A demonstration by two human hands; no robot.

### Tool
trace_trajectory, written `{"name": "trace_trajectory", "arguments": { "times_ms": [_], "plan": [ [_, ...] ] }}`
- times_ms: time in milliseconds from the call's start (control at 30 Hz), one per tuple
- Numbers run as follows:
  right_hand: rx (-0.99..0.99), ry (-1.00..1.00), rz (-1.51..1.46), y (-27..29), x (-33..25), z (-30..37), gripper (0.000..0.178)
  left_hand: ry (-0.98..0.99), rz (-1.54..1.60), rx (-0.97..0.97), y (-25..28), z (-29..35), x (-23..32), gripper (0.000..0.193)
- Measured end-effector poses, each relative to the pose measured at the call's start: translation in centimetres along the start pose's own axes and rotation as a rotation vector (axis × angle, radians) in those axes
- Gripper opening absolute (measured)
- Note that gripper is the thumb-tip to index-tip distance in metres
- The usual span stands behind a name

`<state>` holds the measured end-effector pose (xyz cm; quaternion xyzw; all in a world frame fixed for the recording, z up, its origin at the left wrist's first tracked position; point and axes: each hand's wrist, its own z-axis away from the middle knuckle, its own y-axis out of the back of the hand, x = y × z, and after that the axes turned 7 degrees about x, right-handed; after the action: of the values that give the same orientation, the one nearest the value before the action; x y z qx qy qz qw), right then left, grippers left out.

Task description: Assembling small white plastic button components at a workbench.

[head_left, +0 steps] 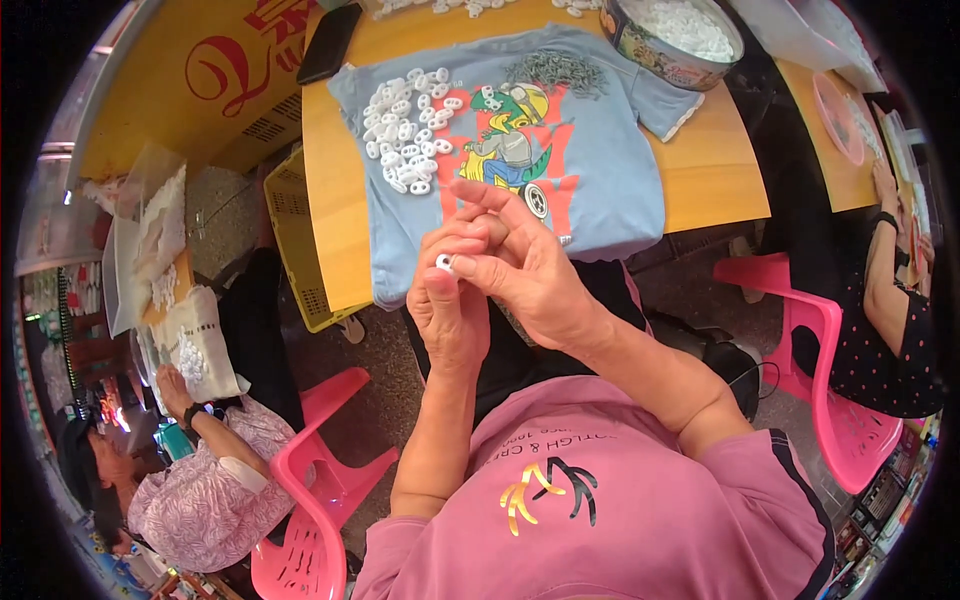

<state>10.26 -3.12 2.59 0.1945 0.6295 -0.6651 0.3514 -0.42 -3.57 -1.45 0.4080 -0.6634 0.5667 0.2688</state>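
Above the near edge of the table, my left hand (447, 310) and my right hand (535, 280) meet, fingers closed together. Pinched between their thumbs and fingers is a small white plastic piece (444, 262) with a dark hole in it. Just beyond lies a blue T-shirt (610, 190) with a cartoon print, spread over the table. On its left part sits a heap of white oval two-holed plastic pieces (400, 135). Farther back on the shirt is a pile of tiny dark grey parts (557, 73), too small to name.
A round tin (680, 70) full of white pieces stands at the back right of the wooden table (715, 185). A black phone (330, 43) lies back left. A yellow crate (295, 240) is beside the table. People sit on pink chairs (335, 470) at both sides.
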Motion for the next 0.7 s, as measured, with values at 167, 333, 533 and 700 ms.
{"name": "trace_trajectory", "arguments": {
  "times_ms": [167,333,533,700],
  "plan": [
    [-0.031,0.074,0.097,-1.1,0.2,-0.9,0.060,-0.051,0.010,-0.034,0.9,-1.0,0.0,0.047],
    [-0.111,-0.069,0.167,-0.1,-1.6,-3.0,0.057,0.055,-0.061,0.008,1.4,-2.8,2.0,0.037],
    [0.185,0.498,1.192,5.8,-6.1,-10.4,0.023,-0.162,-0.823,0.308,8.1,-7.8,7.4,0.024],
    [0.165,0.642,1.758,7.6,-6.7,-14.0,0.017,-0.234,-1.270,0.357,16.2,-10.4,8.1,0.038]
  ]
}}
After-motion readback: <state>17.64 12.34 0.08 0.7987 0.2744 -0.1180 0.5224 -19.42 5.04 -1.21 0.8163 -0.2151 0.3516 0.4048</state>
